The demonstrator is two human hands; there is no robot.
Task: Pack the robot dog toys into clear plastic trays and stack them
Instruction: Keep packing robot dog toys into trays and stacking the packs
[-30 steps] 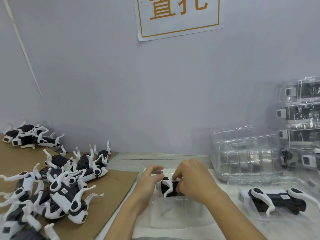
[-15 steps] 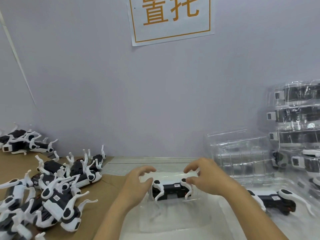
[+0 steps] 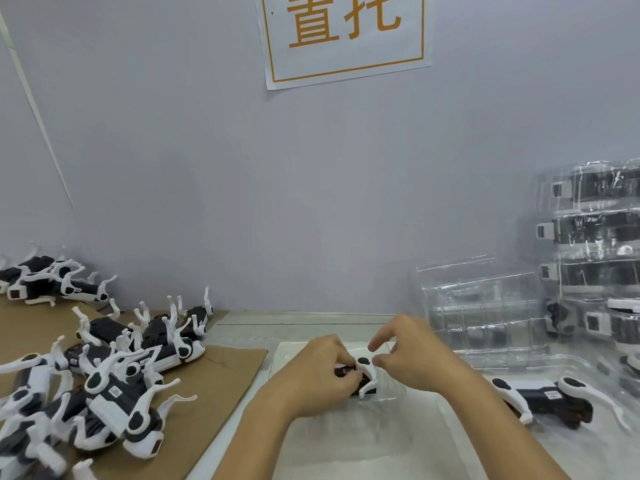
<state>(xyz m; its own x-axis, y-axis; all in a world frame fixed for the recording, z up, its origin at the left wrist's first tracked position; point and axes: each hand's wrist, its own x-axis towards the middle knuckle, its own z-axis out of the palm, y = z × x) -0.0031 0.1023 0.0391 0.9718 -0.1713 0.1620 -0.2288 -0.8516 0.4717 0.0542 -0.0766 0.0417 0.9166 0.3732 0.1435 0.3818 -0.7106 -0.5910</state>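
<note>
One black-and-white robot dog toy (image 3: 362, 377) lies in the clear plastic tray (image 3: 349, 431) at centre, partly hidden. Unpacked toys (image 3: 114, 386) lie heaped on cardboard, left. Filled trays (image 3: 595, 251) stand stacked, right, beside empty trays (image 3: 485, 317).

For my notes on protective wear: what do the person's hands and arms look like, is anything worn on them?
Both the left hand and the right hand are bare: no gloves, rings or watch show. The forearms are bare too, with no sleeves visible up to the picture's lower edge.
</note>
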